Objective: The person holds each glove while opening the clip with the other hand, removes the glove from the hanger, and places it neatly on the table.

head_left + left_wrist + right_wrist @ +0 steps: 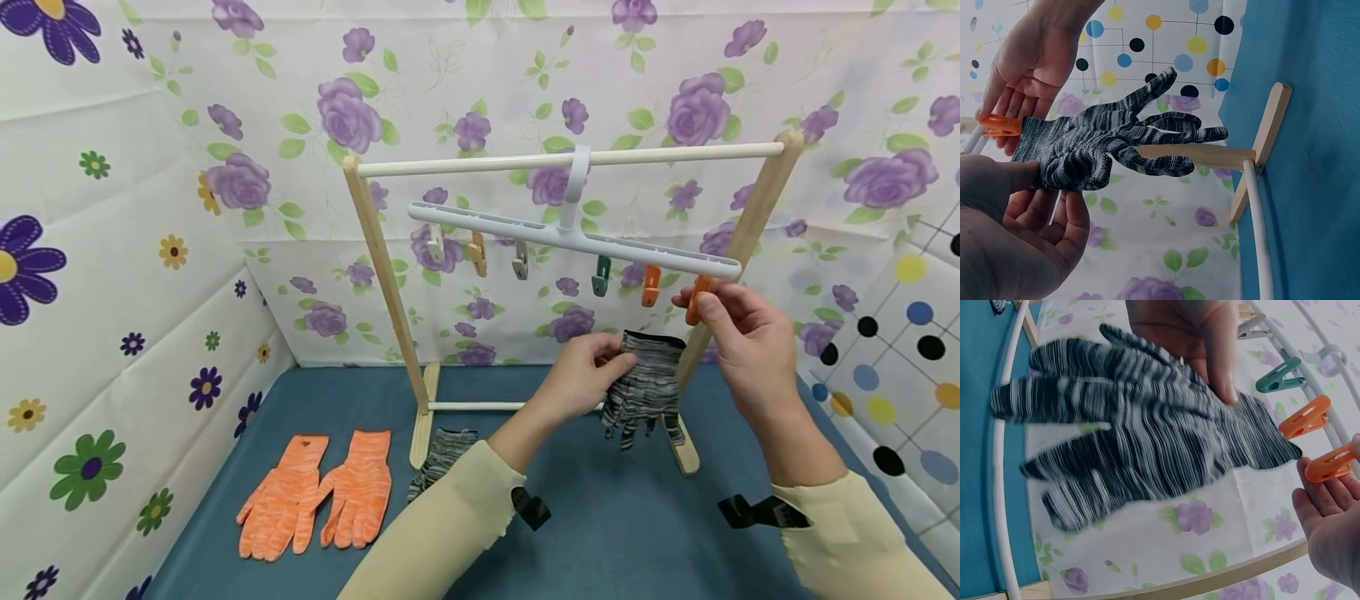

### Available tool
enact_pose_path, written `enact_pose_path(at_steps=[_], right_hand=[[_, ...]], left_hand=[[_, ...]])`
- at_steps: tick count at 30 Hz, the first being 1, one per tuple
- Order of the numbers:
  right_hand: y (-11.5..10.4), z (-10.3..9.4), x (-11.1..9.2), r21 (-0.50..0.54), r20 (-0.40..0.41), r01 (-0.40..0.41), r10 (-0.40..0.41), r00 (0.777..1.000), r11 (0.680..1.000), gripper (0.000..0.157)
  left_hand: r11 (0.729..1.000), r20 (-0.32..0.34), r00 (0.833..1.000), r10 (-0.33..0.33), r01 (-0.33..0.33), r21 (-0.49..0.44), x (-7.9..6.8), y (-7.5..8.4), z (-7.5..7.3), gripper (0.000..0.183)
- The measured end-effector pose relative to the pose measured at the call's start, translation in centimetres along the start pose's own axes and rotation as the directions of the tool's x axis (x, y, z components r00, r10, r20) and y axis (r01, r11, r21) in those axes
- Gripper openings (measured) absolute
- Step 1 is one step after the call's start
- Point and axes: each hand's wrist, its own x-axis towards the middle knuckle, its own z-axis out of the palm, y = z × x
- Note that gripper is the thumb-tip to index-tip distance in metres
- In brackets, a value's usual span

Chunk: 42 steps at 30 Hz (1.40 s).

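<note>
Between thumb and fingers, my left hand (pixel 588 375) pinches a black-and-grey knit glove (pixel 643 379) near its cuff, and the glove's fingers hang down in the head view. My right hand (pixel 753 346) pinches the outermost orange clothespin (pixel 698 300) at the right end of a pale hanger (pixel 495 223). In the right wrist view the cuff's edge lies close to the orange clothespins (pixel 1305 417), below the hanger bar. The hanger hooks over the white rod (pixel 465 164) of a wooden rack and tilts down to the right.
A pair of orange gloves (pixel 281 500) lies flat on the blue table (pixel 592 533) at the left. Another grey knit glove (pixel 446 454) is partly hidden by my left sleeve. More clothespins, including a green one (pixel 601 275), hang along the hanger. Rack feet (pixel 424 417) stand on the table.
</note>
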Motion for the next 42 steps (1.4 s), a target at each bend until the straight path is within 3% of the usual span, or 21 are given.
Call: enact_pose_path(at_steps=[11, 32, 42], right_hand=[[0.1, -0.2, 0.1, 0.075, 0.007, 0.008, -0.009, 1.000, 0.997, 0.032], [0.1, -0.7, -0.1, 0.081, -0.007, 0.007, -0.007, 1.000, 0.997, 0.039], [0.6, -1.3, -0.7, 0.039, 0.010, -0.008, 0.008, 1.000, 0.999, 0.042]], left_hand=[[0.998, -0.026, 0.998, -0.062, 0.061, -0.023, -1.7, -0.8, -1.3, 0.019], [0.973, -0.048, 0.980, -0.194, 0.186, -0.140, -4.5, -3.2, -4.3, 0.023], [0.965, -0.073, 0.968, -0.239, 0.228, -0.132, -6.2, -4.3, -5.6, 0.022]])
